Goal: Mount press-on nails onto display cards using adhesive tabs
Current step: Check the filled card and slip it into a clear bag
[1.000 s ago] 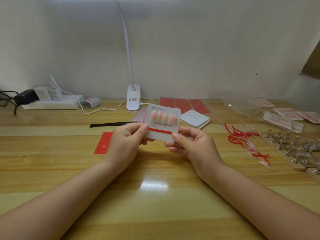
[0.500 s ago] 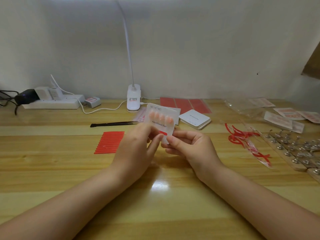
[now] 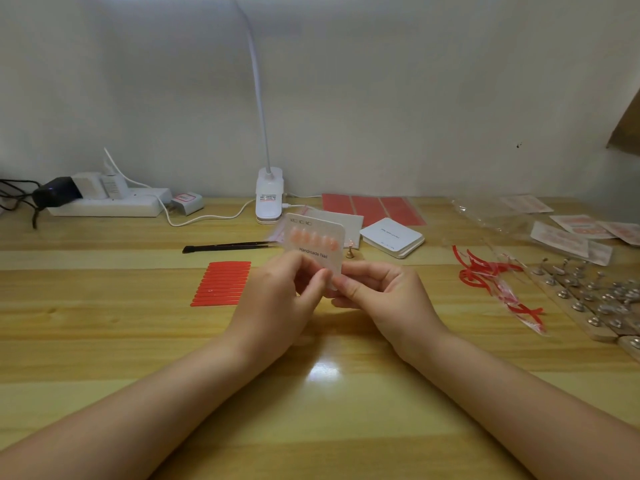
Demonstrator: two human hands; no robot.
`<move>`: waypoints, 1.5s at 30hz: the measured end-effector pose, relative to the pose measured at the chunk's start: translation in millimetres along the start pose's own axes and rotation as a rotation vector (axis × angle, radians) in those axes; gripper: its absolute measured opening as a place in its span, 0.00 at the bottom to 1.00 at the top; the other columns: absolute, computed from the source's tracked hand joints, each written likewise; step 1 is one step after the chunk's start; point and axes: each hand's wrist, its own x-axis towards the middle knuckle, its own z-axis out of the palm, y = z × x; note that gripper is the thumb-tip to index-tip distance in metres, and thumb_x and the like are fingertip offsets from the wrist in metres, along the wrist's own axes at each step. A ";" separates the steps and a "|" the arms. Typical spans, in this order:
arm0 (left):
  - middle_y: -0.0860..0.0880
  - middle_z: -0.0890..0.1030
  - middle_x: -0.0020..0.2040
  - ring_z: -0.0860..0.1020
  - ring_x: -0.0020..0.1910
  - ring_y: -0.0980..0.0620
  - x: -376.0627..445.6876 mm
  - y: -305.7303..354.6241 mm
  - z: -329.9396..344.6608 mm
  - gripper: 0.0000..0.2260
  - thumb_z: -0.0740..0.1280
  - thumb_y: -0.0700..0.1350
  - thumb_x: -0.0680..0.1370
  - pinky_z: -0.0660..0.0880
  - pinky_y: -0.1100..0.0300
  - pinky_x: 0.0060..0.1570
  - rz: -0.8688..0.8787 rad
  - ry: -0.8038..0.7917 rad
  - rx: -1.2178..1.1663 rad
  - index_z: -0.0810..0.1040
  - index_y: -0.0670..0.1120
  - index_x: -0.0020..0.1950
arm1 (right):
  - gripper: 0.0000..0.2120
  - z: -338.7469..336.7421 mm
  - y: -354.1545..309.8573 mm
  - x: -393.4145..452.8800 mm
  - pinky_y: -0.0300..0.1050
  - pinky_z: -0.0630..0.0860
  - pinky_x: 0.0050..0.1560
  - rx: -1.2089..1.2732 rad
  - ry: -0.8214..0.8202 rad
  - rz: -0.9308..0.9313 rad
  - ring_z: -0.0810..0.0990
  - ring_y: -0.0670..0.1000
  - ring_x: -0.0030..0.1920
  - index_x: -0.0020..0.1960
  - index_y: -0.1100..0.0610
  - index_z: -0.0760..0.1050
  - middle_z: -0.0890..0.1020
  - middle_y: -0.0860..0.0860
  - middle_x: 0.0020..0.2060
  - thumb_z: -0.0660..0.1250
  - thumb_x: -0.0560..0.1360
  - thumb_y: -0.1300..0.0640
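Observation:
A white display card (image 3: 317, 242) printed "Handmade Nail" carries a row of several peach press-on nails (image 3: 313, 238). Both hands hold it upright above the middle of the wooden table. My left hand (image 3: 277, 299) pinches its lower edge, thumb and forefinger over the card's bottom strip. My right hand (image 3: 377, 292) grips the lower right corner from behind. The red strip on the card is hidden by my fingers. A sheet of red adhesive strips (image 3: 221, 284) lies flat to the left of my hands.
Black tweezers (image 3: 228, 246), a white clip lamp (image 3: 269, 199) and a power strip (image 3: 104, 202) sit at the back left. A stack of blank cards (image 3: 393, 237), red sheets (image 3: 372, 207), peeled red backings (image 3: 485, 271), metal nail stands (image 3: 595, 292) and packets (image 3: 571, 240) fill the right.
My left hand slid right along the card's lower edge to meet my right hand, covering the red strip. The card tilted and shifted slightly right.

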 end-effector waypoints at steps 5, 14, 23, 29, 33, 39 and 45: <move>0.54 0.78 0.35 0.76 0.34 0.56 0.7 -1.4 0.3 0.05 0.71 0.43 0.74 0.71 0.63 0.34 -0.020 0.013 0.014 0.78 0.44 0.41 | 0.10 1.6 0.0 -0.8 0.38 0.80 0.43 -0.031 -0.028 -0.023 0.86 0.50 0.45 0.45 0.50 0.86 0.87 0.51 0.44 0.71 0.73 0.64; 0.53 0.77 0.34 0.75 0.34 0.54 2.8 -10.7 -2.2 0.04 0.68 0.43 0.77 0.72 0.56 0.35 -0.063 0.043 -0.007 0.76 0.45 0.42 | 0.08 -0.3 1.5 -0.9 0.39 0.81 0.42 -0.012 0.023 0.038 0.85 0.53 0.41 0.52 0.62 0.82 0.86 0.58 0.41 0.70 0.74 0.67; 0.55 0.78 0.34 0.76 0.34 0.55 1.9 -12.8 -1.5 0.06 0.72 0.45 0.74 0.71 0.65 0.33 0.034 0.029 -0.046 0.77 0.47 0.43 | 0.07 -0.1 -0.7 -2.6 0.39 0.80 0.43 -0.019 0.006 0.020 0.86 0.54 0.44 0.52 0.60 0.83 0.86 0.58 0.41 0.70 0.75 0.65; 0.54 0.77 0.40 0.74 0.35 0.56 3.2 -12.7 -7.3 0.03 0.69 0.43 0.76 0.74 0.57 0.34 0.255 -0.037 0.083 0.80 0.44 0.47 | 0.07 0.4 -0.4 -1.7 0.41 0.81 0.43 0.008 0.010 0.036 0.86 0.54 0.43 0.51 0.59 0.83 0.86 0.57 0.42 0.71 0.74 0.64; 0.51 0.77 0.41 0.75 0.35 0.50 6.5 -13.4 -11.6 0.10 0.65 0.48 0.78 0.74 0.50 0.30 0.322 -0.050 0.122 0.81 0.43 0.45 | 0.07 0.8 -0.7 -2.1 0.42 0.81 0.43 0.000 0.000 0.033 0.86 0.54 0.42 0.50 0.58 0.83 0.87 0.55 0.42 0.70 0.74 0.65; 0.47 0.78 0.41 0.76 0.35 0.47 8.5 -12.6 -12.7 0.12 0.61 0.48 0.78 0.74 0.48 0.30 0.349 -0.091 0.168 0.79 0.41 0.44 | 0.08 0.9 -1.0 -2.7 0.42 0.82 0.44 -0.037 -0.008 0.036 0.86 0.55 0.43 0.50 0.56 0.83 0.87 0.54 0.43 0.70 0.74 0.66; 0.46 0.78 0.40 0.75 0.35 0.45 8.9 -12.3 -11.7 0.13 0.60 0.48 0.78 0.73 0.47 0.31 0.360 -0.100 0.218 0.77 0.40 0.44 | 0.09 2.0 -0.1 -2.9 0.41 0.82 0.42 -0.030 -0.003 0.035 0.86 0.55 0.42 0.47 0.53 0.83 0.87 0.53 0.41 0.69 0.75 0.66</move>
